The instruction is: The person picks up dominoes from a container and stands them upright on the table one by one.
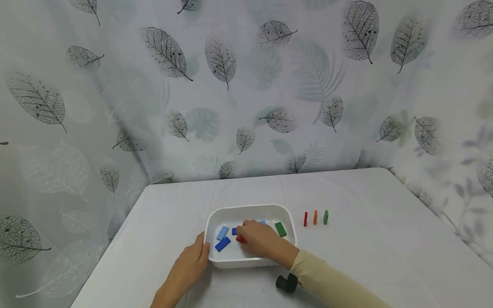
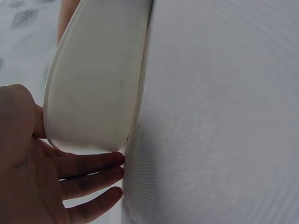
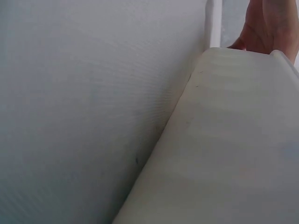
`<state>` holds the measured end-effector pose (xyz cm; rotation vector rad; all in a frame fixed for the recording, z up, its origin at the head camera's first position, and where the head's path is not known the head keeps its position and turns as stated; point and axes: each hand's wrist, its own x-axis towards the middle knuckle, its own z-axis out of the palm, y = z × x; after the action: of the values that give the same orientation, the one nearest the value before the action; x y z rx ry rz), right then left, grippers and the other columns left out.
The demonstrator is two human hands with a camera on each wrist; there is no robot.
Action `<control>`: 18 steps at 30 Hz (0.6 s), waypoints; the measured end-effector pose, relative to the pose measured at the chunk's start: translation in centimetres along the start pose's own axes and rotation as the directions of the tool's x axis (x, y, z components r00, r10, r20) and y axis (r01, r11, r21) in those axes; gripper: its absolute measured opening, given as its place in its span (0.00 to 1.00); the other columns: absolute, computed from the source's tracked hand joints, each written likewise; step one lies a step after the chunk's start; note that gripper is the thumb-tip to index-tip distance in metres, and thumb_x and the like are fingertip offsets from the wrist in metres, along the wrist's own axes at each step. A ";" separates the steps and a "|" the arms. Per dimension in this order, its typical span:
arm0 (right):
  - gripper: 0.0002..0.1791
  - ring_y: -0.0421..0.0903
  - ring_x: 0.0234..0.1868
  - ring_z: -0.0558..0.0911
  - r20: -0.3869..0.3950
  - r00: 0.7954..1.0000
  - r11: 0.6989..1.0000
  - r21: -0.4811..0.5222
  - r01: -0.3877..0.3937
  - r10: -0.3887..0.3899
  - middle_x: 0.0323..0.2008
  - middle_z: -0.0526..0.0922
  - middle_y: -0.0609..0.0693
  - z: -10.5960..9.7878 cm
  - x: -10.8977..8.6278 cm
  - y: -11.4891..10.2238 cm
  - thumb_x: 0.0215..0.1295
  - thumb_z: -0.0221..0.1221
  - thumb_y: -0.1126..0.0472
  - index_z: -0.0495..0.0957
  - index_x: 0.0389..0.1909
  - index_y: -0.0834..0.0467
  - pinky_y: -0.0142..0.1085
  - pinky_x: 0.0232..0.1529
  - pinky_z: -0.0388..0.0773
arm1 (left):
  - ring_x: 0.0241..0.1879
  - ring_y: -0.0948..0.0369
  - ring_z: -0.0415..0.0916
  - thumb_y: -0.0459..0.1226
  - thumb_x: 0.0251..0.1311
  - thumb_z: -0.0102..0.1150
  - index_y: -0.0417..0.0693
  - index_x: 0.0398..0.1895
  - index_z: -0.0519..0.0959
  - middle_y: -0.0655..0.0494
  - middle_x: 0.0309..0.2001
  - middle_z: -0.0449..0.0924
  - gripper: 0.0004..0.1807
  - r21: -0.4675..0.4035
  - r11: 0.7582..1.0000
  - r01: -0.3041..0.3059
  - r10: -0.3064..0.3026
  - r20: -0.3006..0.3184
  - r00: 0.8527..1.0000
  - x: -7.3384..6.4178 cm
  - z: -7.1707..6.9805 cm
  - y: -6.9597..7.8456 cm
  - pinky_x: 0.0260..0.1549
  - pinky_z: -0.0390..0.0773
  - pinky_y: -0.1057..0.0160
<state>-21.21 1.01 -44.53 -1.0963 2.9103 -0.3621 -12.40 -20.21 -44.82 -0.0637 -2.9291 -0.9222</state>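
Note:
A white rectangular tray (image 1: 250, 263) sits on the table with small flat blocks inside. My left hand (image 1: 188, 265) is at its left end. In the left wrist view, its fingers (image 2: 93, 182) lie nearly straight along the outer wall, the thumb side against the rim. My right hand (image 1: 258, 239) reaches into the tray with bent fingers. A red block (image 1: 241, 239) shows partly under it, and a blue block (image 1: 233, 231) lies by its fingertips; what it holds is hidden. A light blue block (image 1: 222, 232), a dark blue block (image 1: 223, 244) and a green block (image 1: 280, 229) lie around it.
Right of the tray, a red block (image 1: 306, 219), an orange block (image 1: 315, 217) and a green block (image 1: 325, 217) stand upright in a row. A white cloth covers the table (image 1: 366, 256). Leaf-patterned curtains (image 1: 246, 85) hang behind and at both sides.

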 end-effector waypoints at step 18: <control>0.24 0.39 0.30 0.75 -0.021 0.999 0.999 -0.010 0.036 -0.036 0.34 0.81 0.46 -0.1 0.2 0.0 0.53 0.76 0.61 0.82 0.52 0.53 0.31 0.32 0.77 | 0.63 0.38 0.75 0.40 0.82 0.44 0.35 0.74 0.65 0.35 0.63 0.78 0.25 -0.002 1.000 -0.004 0.004 0.006 1.000 0.2 -0.2 0.0 0.58 0.74 0.36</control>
<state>-21.38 0.83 -44.45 -1.1552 2.9169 -0.3628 -12.55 -20.32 -44.59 -0.0719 -2.9322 -0.9266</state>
